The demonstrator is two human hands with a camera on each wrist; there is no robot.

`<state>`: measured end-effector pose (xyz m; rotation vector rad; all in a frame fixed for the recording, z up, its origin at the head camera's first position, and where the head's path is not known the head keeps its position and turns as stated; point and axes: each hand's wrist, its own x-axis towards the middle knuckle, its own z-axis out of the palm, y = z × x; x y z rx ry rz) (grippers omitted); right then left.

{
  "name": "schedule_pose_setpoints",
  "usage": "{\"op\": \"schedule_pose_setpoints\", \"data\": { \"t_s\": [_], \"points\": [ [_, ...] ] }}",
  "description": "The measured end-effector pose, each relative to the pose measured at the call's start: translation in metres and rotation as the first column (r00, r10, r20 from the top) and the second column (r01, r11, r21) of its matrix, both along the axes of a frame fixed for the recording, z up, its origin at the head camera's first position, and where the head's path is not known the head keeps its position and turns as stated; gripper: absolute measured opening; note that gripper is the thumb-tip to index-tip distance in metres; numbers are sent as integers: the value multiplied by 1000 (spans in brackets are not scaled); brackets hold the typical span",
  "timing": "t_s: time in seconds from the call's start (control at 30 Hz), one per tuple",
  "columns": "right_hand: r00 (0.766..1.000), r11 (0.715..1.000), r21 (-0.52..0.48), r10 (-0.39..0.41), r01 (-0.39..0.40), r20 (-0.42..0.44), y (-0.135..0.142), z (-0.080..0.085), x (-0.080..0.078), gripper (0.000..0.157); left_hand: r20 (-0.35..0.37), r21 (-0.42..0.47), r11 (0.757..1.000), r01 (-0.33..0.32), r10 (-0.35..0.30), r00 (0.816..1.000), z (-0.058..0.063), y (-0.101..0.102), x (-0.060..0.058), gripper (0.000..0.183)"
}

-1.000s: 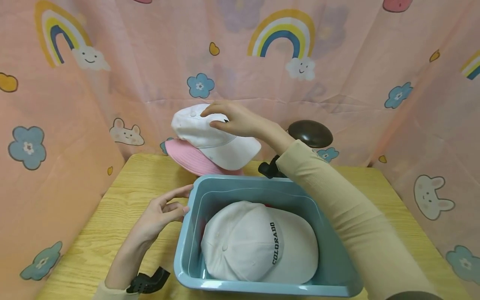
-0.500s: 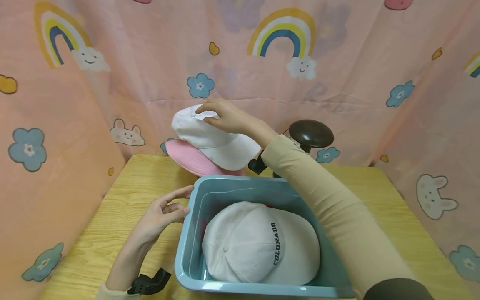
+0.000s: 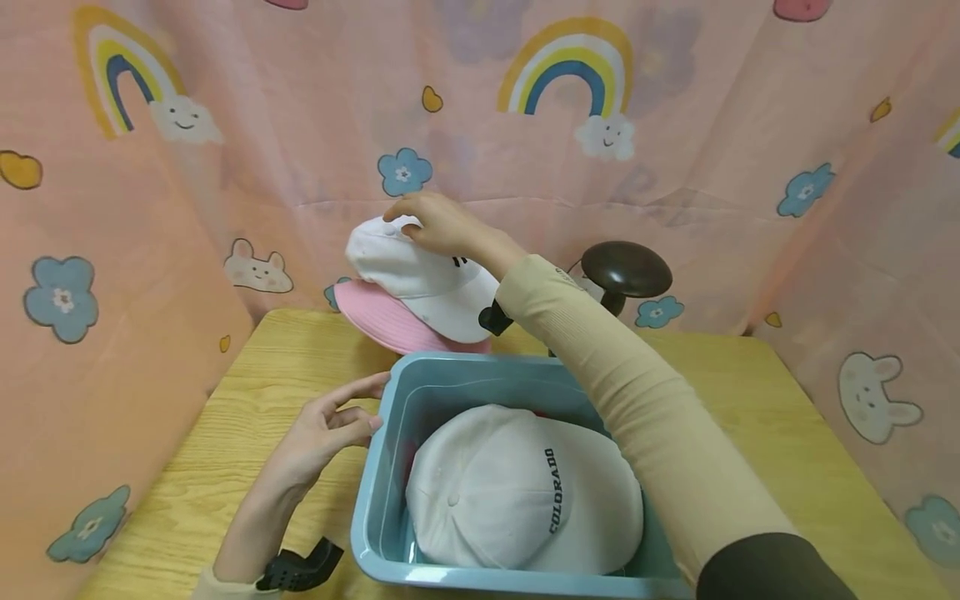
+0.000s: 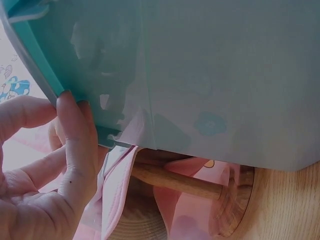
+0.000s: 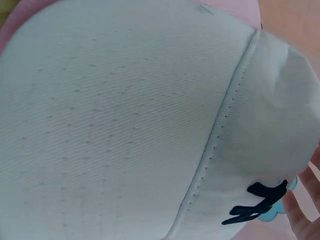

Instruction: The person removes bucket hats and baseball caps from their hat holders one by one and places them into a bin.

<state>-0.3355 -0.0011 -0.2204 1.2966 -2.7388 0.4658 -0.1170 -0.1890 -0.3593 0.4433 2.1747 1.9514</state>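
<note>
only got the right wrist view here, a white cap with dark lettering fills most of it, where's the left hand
Observer: The head view shows the left hand with its fingertips at the left rim of the blue bin.
Operator: anything inside that
Observer: Yes, a second cap lies in it, with COLORADO in dark letters on its front.
Operator: and what's behind the right arm
Observer: A dark round-topped stand rises beyond the right sleeve, its lower part hidden in the head view.
</note>
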Motion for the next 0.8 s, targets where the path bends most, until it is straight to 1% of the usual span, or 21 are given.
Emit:
{"op": "schedule_pose_setpoints", "data": {
  "t_s": [0.33, 0.6, 0.8],
  "points": [
    [1000, 998, 67, 8, -8, 5, -14, 2, -13, 34, 9, 2, 1000, 1, -1, 1000, 1, -2, 1, 53],
    [999, 993, 115, -8, 4, 33, -23, 3, -14, 36, 7, 2, 1000, 0, 0, 1000, 2, -2, 0, 54],
    [997, 989, 140, -45, 36, 60, -26, 1, -15, 37, 9, 1, 1000, 1, -1, 1000, 2, -2, 0, 53]
  ]
}}
